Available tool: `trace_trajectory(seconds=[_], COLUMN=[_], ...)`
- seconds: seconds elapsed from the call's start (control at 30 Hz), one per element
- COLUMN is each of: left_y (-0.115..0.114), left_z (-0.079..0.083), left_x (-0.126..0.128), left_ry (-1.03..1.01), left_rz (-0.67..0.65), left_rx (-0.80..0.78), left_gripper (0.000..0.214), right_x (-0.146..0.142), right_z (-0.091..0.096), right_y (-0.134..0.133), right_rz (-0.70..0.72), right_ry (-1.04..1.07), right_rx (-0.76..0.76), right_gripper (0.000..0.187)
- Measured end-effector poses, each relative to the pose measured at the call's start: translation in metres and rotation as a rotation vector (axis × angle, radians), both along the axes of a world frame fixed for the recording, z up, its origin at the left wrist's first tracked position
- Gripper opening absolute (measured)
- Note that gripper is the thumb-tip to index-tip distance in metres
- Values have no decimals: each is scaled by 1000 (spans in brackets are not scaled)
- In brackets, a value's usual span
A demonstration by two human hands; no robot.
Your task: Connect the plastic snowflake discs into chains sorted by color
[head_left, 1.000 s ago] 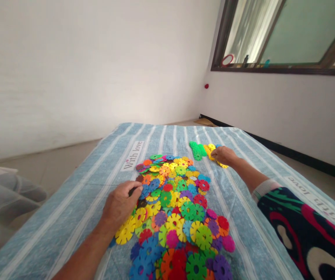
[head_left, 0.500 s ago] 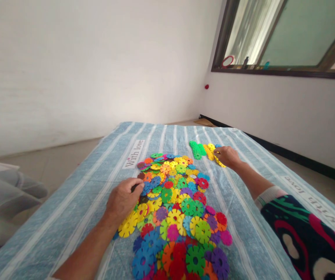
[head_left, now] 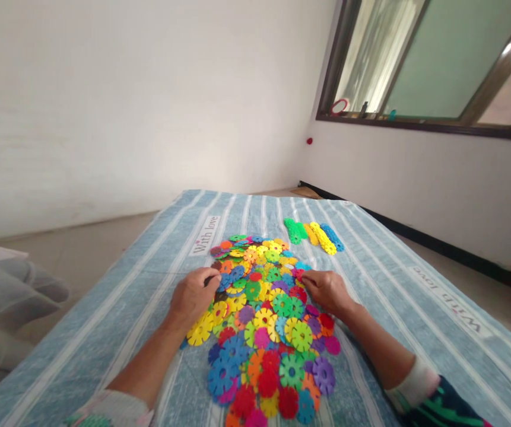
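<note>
A heap of many-coloured notched plastic flower discs (head_left: 264, 318) lies spread on the striped cloth. My left hand (head_left: 194, 295) rests at the heap's left edge, thumb and forefinger closed together beside some blue discs (head_left: 236, 273). Whether anything is between those fingertips is hidden. On the opposite edge, my right hand (head_left: 329, 292) reaches in with its fingers pinched at a red disc (head_left: 298, 294); what it grips, if anything, cannot be made out. Beyond the heap stand overlapping rows of discs: green (head_left: 292, 230), yellow (head_left: 323, 238) and blue (head_left: 332, 236).
A blue cloth with white stripes (head_left: 157, 261) covers the table or bed, with "With love" printed on it. Sheer whitish fabric (head_left: 10, 296) hangs at the left. A white wall (head_left: 139, 101) rises behind, and a framed window (head_left: 433, 65) is at the right.
My right hand has come back from the sorted rows to the heap's right edge, uncovering the blue row. My left hand stays in place. The view has shifted slightly.
</note>
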State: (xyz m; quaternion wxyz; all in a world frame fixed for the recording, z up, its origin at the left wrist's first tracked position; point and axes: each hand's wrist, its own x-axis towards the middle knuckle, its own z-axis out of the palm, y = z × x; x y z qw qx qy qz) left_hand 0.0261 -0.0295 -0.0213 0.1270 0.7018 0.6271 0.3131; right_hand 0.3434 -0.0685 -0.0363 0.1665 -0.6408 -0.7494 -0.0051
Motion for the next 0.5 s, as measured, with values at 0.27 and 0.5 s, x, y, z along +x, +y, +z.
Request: trace_trajectory(seconds=[0.27,0.5], left_y=[-3,-1], left_z=[1,-1], left_x=[1,1], left_ry=[3,5], left_rz=[-21,-20], left_rx=[23,25], left_gripper=[31,31], right_x=[0,5], right_z=[-10,-17], right_y=[-6,-6], right_rz=[-7,-25], right_ry=[178,274], right_rx=[48,54], right_gripper=[31,28])
